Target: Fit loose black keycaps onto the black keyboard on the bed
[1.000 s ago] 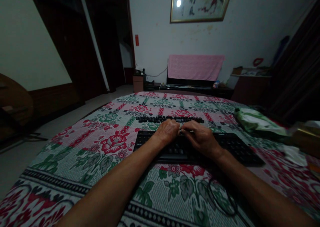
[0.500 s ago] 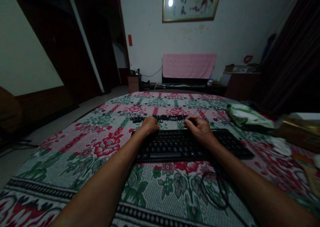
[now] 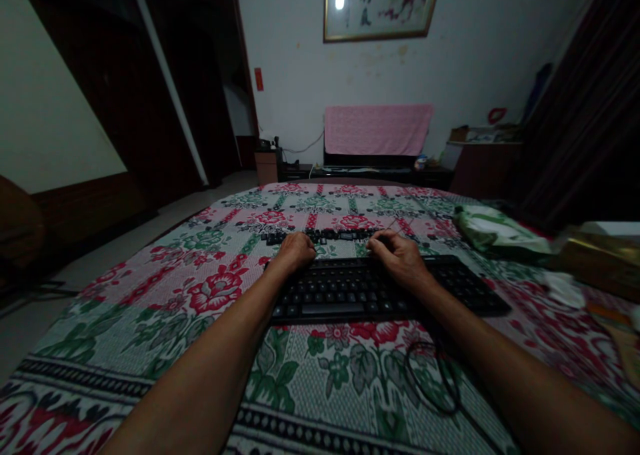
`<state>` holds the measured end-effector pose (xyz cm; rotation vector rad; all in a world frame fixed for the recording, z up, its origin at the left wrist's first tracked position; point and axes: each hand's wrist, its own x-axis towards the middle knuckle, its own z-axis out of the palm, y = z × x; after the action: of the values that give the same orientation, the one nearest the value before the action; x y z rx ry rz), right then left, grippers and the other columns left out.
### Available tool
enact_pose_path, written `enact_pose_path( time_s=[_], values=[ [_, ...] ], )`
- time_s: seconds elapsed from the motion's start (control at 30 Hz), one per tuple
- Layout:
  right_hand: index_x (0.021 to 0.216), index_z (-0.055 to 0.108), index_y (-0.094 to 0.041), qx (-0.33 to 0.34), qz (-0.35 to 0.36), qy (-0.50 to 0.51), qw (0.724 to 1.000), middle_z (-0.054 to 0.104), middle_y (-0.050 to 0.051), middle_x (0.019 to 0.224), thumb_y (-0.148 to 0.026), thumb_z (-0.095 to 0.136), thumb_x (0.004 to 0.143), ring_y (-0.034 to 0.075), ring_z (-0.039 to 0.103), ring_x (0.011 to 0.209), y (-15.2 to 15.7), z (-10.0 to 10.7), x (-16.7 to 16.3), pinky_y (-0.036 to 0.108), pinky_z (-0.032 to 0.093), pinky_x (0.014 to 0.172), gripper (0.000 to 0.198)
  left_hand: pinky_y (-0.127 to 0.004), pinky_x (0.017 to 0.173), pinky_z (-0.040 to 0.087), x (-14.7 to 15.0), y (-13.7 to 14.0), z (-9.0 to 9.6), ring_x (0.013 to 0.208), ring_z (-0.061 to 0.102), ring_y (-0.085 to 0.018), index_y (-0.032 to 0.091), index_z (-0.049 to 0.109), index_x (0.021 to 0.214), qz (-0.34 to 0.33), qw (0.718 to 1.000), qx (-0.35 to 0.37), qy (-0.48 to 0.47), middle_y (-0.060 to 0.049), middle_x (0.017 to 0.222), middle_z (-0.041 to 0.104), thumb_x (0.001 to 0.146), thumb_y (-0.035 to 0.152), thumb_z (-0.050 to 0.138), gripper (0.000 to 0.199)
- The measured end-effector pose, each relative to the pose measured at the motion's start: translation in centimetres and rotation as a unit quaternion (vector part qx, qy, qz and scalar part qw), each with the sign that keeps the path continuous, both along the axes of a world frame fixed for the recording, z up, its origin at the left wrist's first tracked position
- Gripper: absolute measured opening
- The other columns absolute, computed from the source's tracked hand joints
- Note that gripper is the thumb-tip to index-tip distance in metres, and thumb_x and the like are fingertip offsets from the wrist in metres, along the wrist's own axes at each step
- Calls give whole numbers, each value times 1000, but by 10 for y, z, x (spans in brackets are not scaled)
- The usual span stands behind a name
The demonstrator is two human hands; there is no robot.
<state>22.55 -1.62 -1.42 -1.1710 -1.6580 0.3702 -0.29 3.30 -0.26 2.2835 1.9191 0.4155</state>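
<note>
A black keyboard (image 3: 330,291) lies flat on the flowered cloth, its cable (image 3: 433,381) looped in front of it. Behind its back edge runs a row of loose black keycaps (image 3: 345,235). My left hand (image 3: 297,249) is at the left part of that row with its fingers curled; whatever they pinch is hidden. Over the keyboard's back edge, right of centre, my right hand (image 3: 400,258) has thumb and forefinger pinched together. Thin wire-like lines stick up behind its fingers, apparently from a slim wire tool (image 3: 399,225) held there.
The patterned cloth (image 3: 215,288) covers the large table. To the right lie a green and white plastic packet (image 3: 500,231), a crumpled white tissue (image 3: 563,289) and a gold-brown box (image 3: 600,261). Against the far wall, a pink towel (image 3: 377,129) hangs over a dark screen.
My left hand has shifted slightly to the left along the keycaps. My right hand keeps nearly the same place and pinch. The keyboard and keycaps look unmoved.
</note>
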Motion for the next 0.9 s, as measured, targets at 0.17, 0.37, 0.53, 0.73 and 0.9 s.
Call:
enact_pose_path(
  time_s=[0.17,0.37,0.53,0.73,0.9],
  values=[
    [81,58,-16,7,-4,-3,1000,59,2,68,-38,51,79,14,54,61,0,0,0,25,42,60,22,-25,80,46,20,4,8,92,63,-19,25,70,96,-37,998,38,28,-3,93,70,71,25,55,29],
    [79,59,-17,26,-12,-11,1000,60,2,69,-35,51,79,14,56,65,-2,2,-2,25,43,64,20,-26,80,46,39,24,15,96,61,-22,26,68,103,-69,994,35,73,-5,97,69,72,29,56,33],
    [80,59,-17,30,-18,-22,999,60,1,68,-35,50,79,14,55,63,-4,3,-3,24,42,62,20,-28,78,47,40,33,8,94,62,-23,28,68,102,-70,994,36,81,-4,97,69,72,28,53,34],
    [81,59,-17,23,-11,-12,1000,60,1,68,-35,50,79,13,55,63,-2,1,-2,24,42,62,21,-27,81,47,42,33,4,96,61,-21,30,67,103,-62,994,37,84,-3,99,69,71,29,52,35],
    [81,58,-18,24,-7,-11,1000,60,1,69,-35,50,79,13,55,64,-3,2,-3,24,42,63,20,-28,81,47,42,30,4,95,62,-22,29,68,102,-65,993,40,91,-4,97,69,72,27,49,35]
  ],
)
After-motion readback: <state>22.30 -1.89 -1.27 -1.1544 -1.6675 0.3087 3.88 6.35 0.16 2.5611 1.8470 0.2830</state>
